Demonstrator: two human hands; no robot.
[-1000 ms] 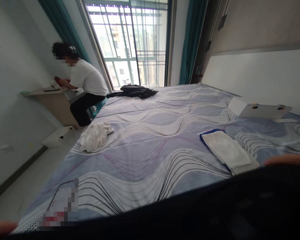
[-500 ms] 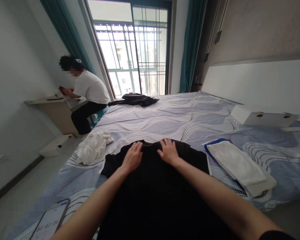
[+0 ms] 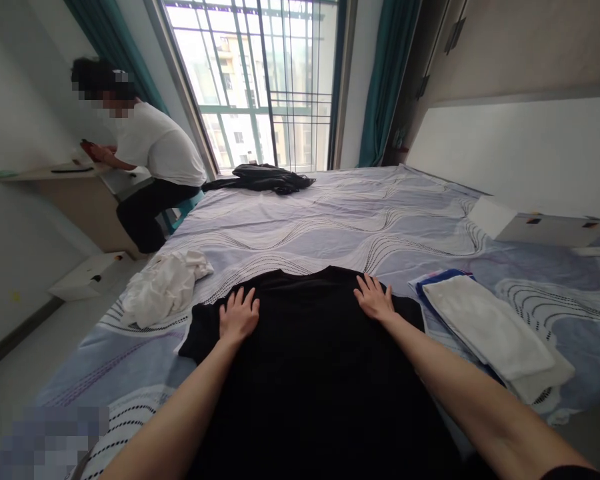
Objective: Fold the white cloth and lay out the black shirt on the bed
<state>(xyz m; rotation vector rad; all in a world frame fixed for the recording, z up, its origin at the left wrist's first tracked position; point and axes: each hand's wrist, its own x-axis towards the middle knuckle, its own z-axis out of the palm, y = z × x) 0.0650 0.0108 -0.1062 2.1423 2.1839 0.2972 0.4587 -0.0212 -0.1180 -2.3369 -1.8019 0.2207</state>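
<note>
A black T-shirt point(image 3: 310, 360) lies spread flat on the patterned bed point(image 3: 330, 227) right in front of me. My left hand point(image 3: 238, 316) rests palm down on its left shoulder area, fingers spread. My right hand point(image 3: 375, 300) lies flat on the right shoulder area, fingers apart too. Neither hand grips the cloth.
A stack of folded white and blue cloth point(image 3: 485, 327) lies to the right; a crumpled white garment point(image 3: 163, 287) lies to the left. A dark garment point(image 3: 263, 179) sits at the far end. A white box point(image 3: 540, 227) is by the headboard. A person point(image 3: 145, 167) sits at a desk point(image 3: 65, 193).
The black shirt went from held up near the camera to flat on the bed. My hands slid apart from the collar toward the shoulders.
</note>
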